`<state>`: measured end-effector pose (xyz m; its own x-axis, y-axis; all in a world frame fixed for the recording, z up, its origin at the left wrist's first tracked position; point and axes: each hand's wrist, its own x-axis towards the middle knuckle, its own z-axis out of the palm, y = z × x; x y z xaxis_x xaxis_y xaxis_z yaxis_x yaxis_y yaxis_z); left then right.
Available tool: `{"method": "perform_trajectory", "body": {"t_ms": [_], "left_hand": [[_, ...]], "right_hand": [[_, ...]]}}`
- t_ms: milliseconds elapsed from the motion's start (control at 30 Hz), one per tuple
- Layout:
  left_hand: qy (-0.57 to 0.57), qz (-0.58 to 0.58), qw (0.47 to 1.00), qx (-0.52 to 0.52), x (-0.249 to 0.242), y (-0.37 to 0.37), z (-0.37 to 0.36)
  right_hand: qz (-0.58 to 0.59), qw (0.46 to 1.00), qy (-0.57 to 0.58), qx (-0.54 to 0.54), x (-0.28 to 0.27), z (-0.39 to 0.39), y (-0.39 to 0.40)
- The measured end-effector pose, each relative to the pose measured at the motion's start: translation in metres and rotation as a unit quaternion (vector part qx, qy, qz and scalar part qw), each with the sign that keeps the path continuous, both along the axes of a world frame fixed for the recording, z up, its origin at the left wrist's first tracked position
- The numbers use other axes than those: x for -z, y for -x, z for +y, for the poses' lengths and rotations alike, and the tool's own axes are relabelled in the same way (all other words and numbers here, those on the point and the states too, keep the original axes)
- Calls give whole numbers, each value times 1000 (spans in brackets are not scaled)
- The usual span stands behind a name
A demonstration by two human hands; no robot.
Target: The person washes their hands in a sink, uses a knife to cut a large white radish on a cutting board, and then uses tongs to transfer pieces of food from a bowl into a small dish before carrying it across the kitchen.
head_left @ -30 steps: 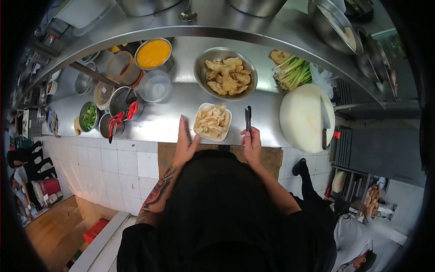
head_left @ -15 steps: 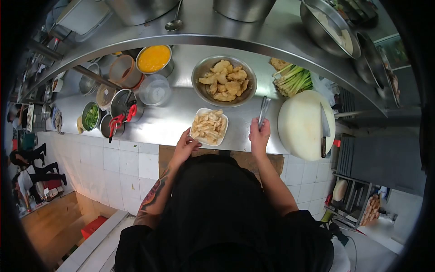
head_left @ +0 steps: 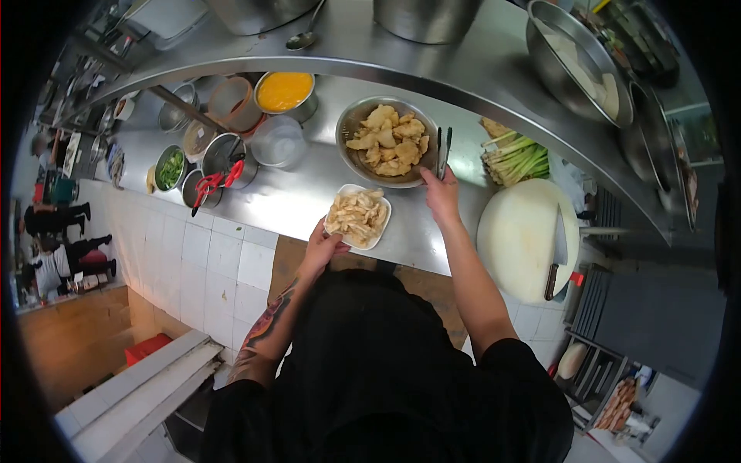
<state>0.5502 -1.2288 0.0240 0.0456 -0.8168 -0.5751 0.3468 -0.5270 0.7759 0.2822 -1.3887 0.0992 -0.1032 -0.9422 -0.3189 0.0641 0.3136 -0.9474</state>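
My left hand (head_left: 321, 248) grips the near left corner of a small white square dish (head_left: 349, 187) heaped with pale, sliced strips of food (head_left: 358, 217). In my right hand (head_left: 441, 193) is a pair of metal tongs (head_left: 445, 148), pointing away from me. That hand is at the right side of a steel mixing bowl (head_left: 348, 160), its fingertips right at the rim. The bowl holds golden battered fried pieces (head_left: 394, 143) and stands just behind the dish.
Right of me lie a round chopping board (head_left: 513, 243) with a knife (head_left: 558, 251), and scallions (head_left: 519, 160) behind it. Leftward stand a tub of yellow liquid (head_left: 284, 91), a clear container (head_left: 279, 142), red-handled scissors (head_left: 218, 184) and chopped greens (head_left: 170, 170). A steel shelf (head_left: 347, 69) overhangs the counter.
My right hand has moved forward with the tongs, from the counter's front edge up to the bowl's rim. My left hand stays at the dish. The view has shifted slightly.
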Motion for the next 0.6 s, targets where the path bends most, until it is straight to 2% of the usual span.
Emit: {"method": "perform_trajectory", "body": {"t_ms": [233, 400, 600], "left_hand": [[42, -16, 998, -33, 0, -5, 12], [30, -26, 998, -40, 0, -35, 20], [42, -35, 998, -17, 6, -87, 16]], "right_hand": [[1, 997, -72, 31, -10, -12, 0], [15, 998, -53, 22, 9, -12, 1], [32, 996, -52, 60, 7, 6, -43]]}}
